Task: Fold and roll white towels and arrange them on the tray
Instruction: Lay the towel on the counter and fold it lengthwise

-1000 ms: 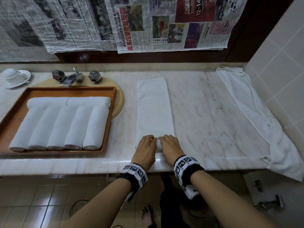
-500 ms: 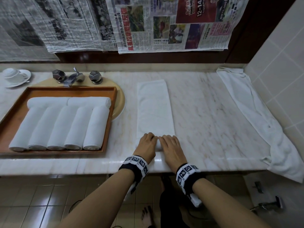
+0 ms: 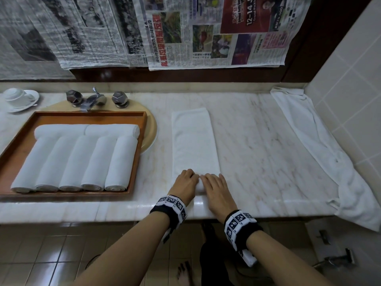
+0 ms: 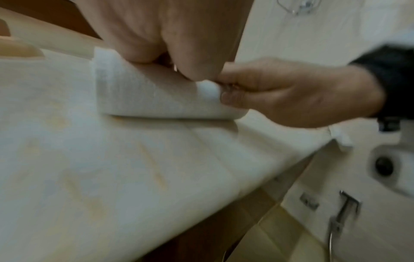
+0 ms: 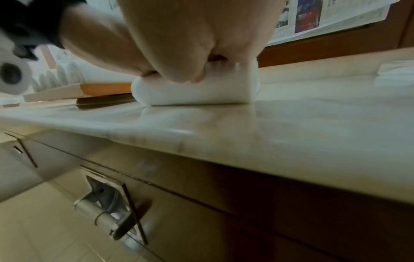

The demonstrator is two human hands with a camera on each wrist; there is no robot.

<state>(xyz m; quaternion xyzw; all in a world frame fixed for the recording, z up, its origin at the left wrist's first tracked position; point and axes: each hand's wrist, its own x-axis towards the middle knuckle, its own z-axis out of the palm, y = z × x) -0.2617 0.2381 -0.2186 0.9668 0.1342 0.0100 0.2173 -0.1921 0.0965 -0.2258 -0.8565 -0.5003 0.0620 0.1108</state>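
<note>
Both hands (image 3: 201, 183) gripping towel (image 3: 193, 145) roll, near counter edge.

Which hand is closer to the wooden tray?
Left. The left hand grips the towel end on the side toward the tray; the right hand grips it just beyond, farther from the tray.

Bare forearms; black wristbands (image 3: 169, 211) bearing white square-code markers.

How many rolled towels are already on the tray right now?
7. Five rolled towels lie side by side, running front to back in the tray; two more lie end to end across behind them. None looks hidden.
</note>
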